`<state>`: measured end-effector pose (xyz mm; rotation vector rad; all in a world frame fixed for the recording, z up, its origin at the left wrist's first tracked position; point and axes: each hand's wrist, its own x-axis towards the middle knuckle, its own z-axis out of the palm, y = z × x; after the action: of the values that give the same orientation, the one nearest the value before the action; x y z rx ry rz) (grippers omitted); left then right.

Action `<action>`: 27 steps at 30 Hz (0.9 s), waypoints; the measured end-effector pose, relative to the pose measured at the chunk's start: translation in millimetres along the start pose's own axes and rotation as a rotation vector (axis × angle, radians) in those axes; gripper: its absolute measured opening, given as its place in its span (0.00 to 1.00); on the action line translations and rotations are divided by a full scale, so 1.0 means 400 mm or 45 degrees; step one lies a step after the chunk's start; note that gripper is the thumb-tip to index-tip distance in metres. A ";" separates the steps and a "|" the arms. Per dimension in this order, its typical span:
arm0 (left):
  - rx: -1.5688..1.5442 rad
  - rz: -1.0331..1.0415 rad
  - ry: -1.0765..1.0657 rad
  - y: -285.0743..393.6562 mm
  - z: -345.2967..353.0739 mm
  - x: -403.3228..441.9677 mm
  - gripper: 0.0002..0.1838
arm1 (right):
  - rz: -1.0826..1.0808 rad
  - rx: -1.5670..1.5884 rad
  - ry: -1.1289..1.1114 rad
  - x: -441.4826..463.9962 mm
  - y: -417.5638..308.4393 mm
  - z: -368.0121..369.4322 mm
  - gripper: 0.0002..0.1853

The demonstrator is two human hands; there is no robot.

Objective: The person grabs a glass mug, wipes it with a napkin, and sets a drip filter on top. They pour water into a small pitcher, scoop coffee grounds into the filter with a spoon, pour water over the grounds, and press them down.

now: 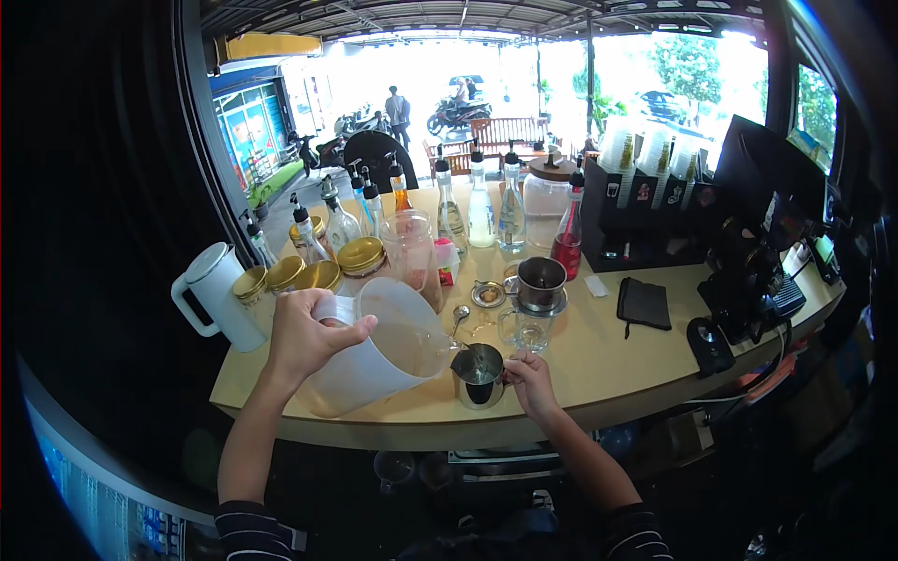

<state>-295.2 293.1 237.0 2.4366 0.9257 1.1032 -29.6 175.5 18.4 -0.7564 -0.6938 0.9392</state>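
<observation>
My left hand point(313, 338) is closed around the handle of a large translucent plastic pitcher point(374, 365), tipped to the right. Clear liquid runs from its spout into a small stainless steel milk jug point(480, 388) at the counter's front edge. With my right hand point(531, 381) I grip the jug's handle. Just behind the jug, a metal coffee dripper point(542, 283) sits over a glass mug point(529, 332). A spoon point(459, 317) lies on the counter to the left of the mug, near a small round metal lid point(487, 294).
Several pump bottles point(481, 210) line the back of the counter point(599, 369). On the left stand gold-lidded jars point(362, 256) and a white jug point(224, 294). A black pouch point(643, 305), a cup holder point(645, 224) and a dark monitor point(772, 187) are on the right.
</observation>
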 end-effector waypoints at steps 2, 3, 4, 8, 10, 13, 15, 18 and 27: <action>0.003 -0.002 0.005 -0.003 0.000 0.001 0.28 | 0.001 -0.012 0.000 0.001 -0.001 0.002 0.09; 0.007 -0.008 0.005 -0.005 0.001 0.001 0.28 | 0.015 -0.021 0.025 -0.001 -0.006 0.009 0.09; 0.007 -0.005 0.006 -0.006 0.002 0.002 0.28 | 0.029 -0.028 0.049 -0.002 -0.010 0.013 0.09; -0.049 -0.008 0.015 -0.011 0.006 -0.001 0.27 | 0.028 -0.038 0.066 0.001 0.001 0.002 0.08; -0.066 0.003 0.027 -0.014 0.005 -0.001 0.26 | 0.042 -0.019 0.069 -0.001 -0.005 0.008 0.08; -0.136 -0.009 0.039 -0.028 0.002 -0.004 0.25 | 0.045 -0.019 0.054 0.000 -0.004 0.006 0.08; -0.236 -0.051 0.072 -0.042 0.005 -0.005 0.22 | 0.047 -0.019 0.071 0.002 -0.002 0.005 0.08; -0.395 -0.068 0.113 -0.055 0.003 -0.008 0.18 | 0.038 0.001 0.066 0.002 0.003 0.002 0.08; -0.854 -0.284 0.410 -0.190 0.064 -0.024 0.15 | 0.024 -0.039 0.050 0.003 0.006 -0.004 0.09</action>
<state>-313.2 342.8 175.9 1.6114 0.7293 1.4550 -28.8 177.0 15.7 -0.8076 -0.6692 0.9305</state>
